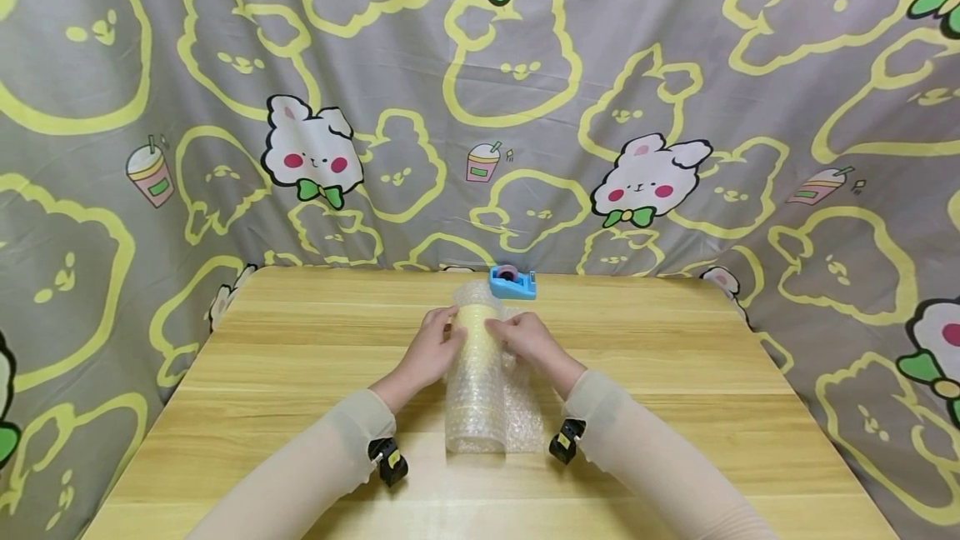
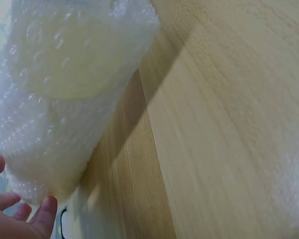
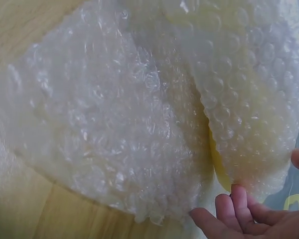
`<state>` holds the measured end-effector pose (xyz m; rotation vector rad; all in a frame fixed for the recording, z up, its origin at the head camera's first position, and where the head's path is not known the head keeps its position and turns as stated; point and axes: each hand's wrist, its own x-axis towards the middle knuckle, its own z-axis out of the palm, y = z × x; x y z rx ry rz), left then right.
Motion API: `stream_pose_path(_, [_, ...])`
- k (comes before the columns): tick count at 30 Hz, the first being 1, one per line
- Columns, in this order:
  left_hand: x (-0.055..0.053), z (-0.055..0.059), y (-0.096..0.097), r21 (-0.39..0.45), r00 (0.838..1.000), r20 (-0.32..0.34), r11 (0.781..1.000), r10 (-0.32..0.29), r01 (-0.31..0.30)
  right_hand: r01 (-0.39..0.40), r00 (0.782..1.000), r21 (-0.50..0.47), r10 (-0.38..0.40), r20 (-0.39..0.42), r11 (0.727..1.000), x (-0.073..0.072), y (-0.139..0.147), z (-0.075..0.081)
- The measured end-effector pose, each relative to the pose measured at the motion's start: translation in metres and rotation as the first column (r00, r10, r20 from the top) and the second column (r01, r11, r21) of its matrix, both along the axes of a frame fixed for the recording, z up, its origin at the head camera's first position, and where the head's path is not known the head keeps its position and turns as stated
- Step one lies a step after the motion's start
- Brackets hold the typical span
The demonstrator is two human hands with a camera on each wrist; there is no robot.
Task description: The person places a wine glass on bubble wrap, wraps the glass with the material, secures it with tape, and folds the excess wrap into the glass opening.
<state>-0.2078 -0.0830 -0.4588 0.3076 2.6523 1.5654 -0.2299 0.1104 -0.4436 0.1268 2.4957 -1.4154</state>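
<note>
A clear sheet of bubble wrap (image 1: 472,407) is rolled round a pale yellow thing (image 1: 480,344), whose kind is blurred by the bubbles. My left hand (image 1: 437,347) holds the left side of the roll near its far end, thumb on top. On the other side, my right hand (image 1: 528,336) pinches the wrap with thumb and fingers. A loose flap of the wrap (image 3: 104,134) spreads flat to the right of the roll. In the right wrist view, a bright yellow edge (image 3: 219,167) shows between the layers. Fingertips (image 2: 49,206) touch the far end in the left wrist view.
A blue tape dispenser (image 1: 513,283) with a roll of tape stands just beyond the wrap, near the back edge of the wooden table (image 1: 300,407). Behind the table hangs a grey patterned curtain (image 1: 420,65).
</note>
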Motion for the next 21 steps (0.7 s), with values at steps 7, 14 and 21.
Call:
stream_pose_path(7, [0.0002, -0.0016, -0.0014, 0.016, 1.0, 0.011, 1.0, -0.008, 0.008, 0.024, 0.999, -0.035, -0.023, 0.041, 0.999, 0.0001, 0.0009, -0.0022])
stream_pose_path(14, [-0.0009, -0.002, -0.0015, 0.002, 1.0, 0.001, 1.0, -0.017, 0.017, 0.041, 0.997, -0.099, -0.034, 0.074, 0.994, -0.0014, 0.0002, -0.0058])
stream_pose_path(21, [-0.001, -0.003, -0.0008, 0.003, 1.0, -0.016, 1.0, -0.015, 0.015, 0.047, 0.995, -0.145, -0.033, 0.097, 0.988, -0.0022, 0.0004, -0.0075])
